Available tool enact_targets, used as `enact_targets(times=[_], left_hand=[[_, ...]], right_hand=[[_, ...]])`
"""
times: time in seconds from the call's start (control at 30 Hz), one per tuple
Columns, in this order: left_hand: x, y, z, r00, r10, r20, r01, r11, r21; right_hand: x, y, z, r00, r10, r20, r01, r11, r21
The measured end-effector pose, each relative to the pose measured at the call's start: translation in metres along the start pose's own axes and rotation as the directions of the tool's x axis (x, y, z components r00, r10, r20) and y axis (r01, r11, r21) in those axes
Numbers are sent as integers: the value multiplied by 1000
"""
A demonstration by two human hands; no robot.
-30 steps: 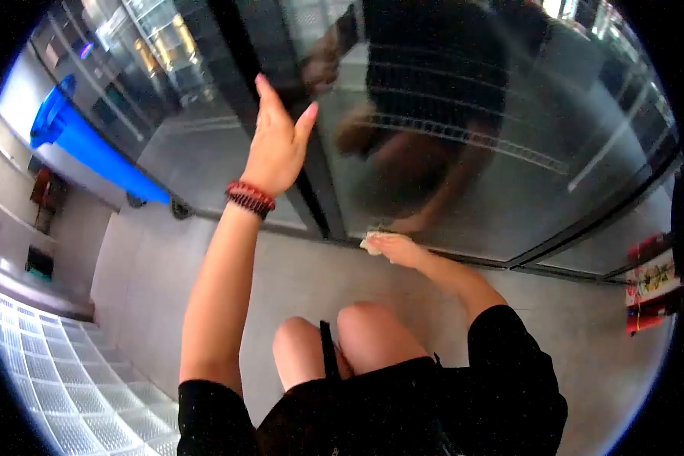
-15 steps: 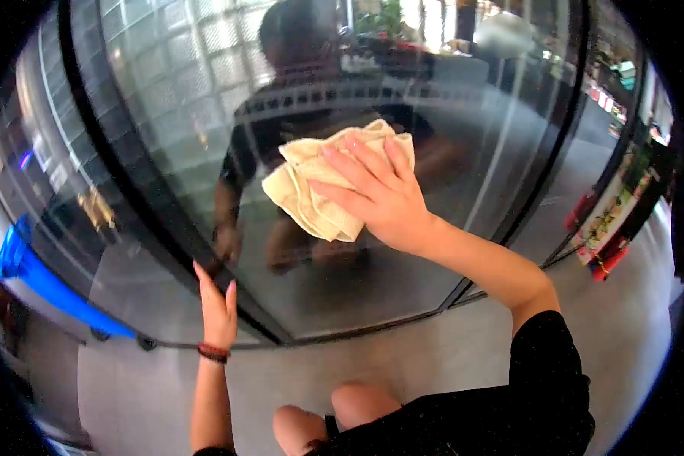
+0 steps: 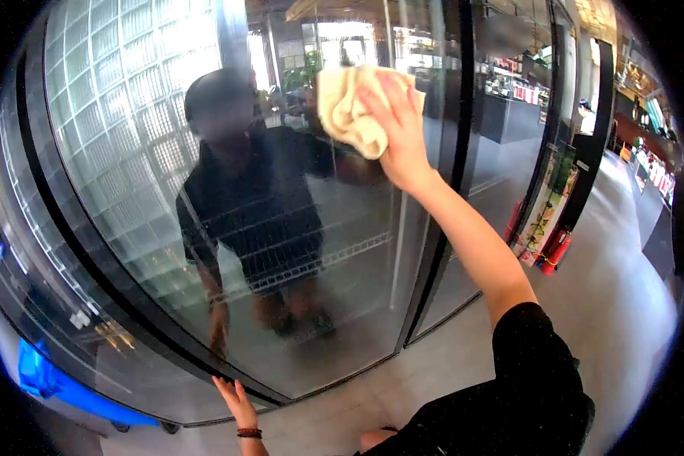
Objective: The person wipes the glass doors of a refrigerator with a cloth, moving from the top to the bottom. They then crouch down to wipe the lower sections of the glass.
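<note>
A pale yellow cloth (image 3: 349,114), folded and bunched, lies against the upper part of a large glass pane (image 3: 342,289). Pressed on its right side is my right hand (image 3: 403,133), which holds the cloth to the glass with the arm stretched up. Low down, my left hand (image 3: 237,403) is beside the dark door frame (image 3: 262,391), fingers apart and nothing in it; its fingertips are at the frame. A dark reflection of a person shows in the glass.
A blue bin (image 3: 76,387) on wheels is at the lower left. On the right are a red fire extinguisher (image 3: 556,252), a patterned panel (image 3: 547,201) and counters with goods. Grey floor (image 3: 593,304) runs along the glass.
The view has turned up and to the right. My right hand has moved the cloth higher on the glass and toward the right frame post. My left hand stays by the left frame.
</note>
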State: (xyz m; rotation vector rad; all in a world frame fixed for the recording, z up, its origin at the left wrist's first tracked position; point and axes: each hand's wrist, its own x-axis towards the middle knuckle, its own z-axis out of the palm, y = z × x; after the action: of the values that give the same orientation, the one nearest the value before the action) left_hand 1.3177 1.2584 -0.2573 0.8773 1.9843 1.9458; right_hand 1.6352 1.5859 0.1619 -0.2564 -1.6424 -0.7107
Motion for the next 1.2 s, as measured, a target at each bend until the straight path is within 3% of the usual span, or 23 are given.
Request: enact_targets(times=[0.17, 0.27, 0.43, 0.53, 0.6, 0.7, 0.73, 0.77, 0.83, 0.87, 0.9, 0.93, 0.97, 1.07, 1.2], left_hand=[[-17, 127, 8, 990, 48, 133, -47, 999, -14], [-20, 213, 20, 974, 107, 200, -101, 994, -42], [-29, 320, 59, 922, 195, 335, -152, 977, -151], [-37, 358, 90, 873, 234, 428, -171, 968, -182], [-38, 377, 112, 825, 317, 468, -313, 946, -88], [-41, 406, 155, 785, 411, 464, -422, 902, -86], [-40, 416, 172, 771, 448, 452, -459, 884, -93], [-41, 426, 194, 768, 485, 418, -480, 868, -125], [-43, 436, 248, 745, 536, 397, -523, 839, -150], [-46, 448, 277, 710, 575, 407, -565, 810, -160], [-49, 459, 306, 655, 629, 419, -631, 760, -156], [-51, 472, 333, 608, 678, 412, -678, 714, -176], [-54, 484, 358, 562, 720, 407, -720, 668, -189], [-54, 509, 417, 523, 762, 382, -734, 630, -253], [-43, 536, 459, 545, 773, 324, -735, 626, -260]], right_hand=[[67, 104, -29, 984, 138, -116, -156, 975, -161], [92, 148, -49, 937, 302, -176, -329, 932, -153], [44, 123, -52, 879, 466, -98, -444, 877, 186], [-4, 94, -61, 803, 595, -21, -577, 786, 222], [-24, 97, -71, 797, 603, 42, -599, 779, 185], [-21, 138, -80, 861, 504, -74, -491, 859, 143], [-2, 144, -95, 890, 446, -96, -450, 893, -19], [16, 160, -104, 930, 356, -89, -354, 934, 40], [7, 182, -98, 928, 373, 2, -372, 927, -51], [-2, 190, -101, 956, 279, 93, -265, 954, -138], [-1, 190, -102, 845, 469, 258, -530, 799, 283], [-13, 207, -101, 966, 52, 253, -80, 992, 101], [-31, 217, -104, 906, 19, 422, -4, 999, -37], [-11, 231, -100, 928, 24, 372, -57, 995, 77], [85, 264, -99, 976, -29, 215, 1, 992, 130]])
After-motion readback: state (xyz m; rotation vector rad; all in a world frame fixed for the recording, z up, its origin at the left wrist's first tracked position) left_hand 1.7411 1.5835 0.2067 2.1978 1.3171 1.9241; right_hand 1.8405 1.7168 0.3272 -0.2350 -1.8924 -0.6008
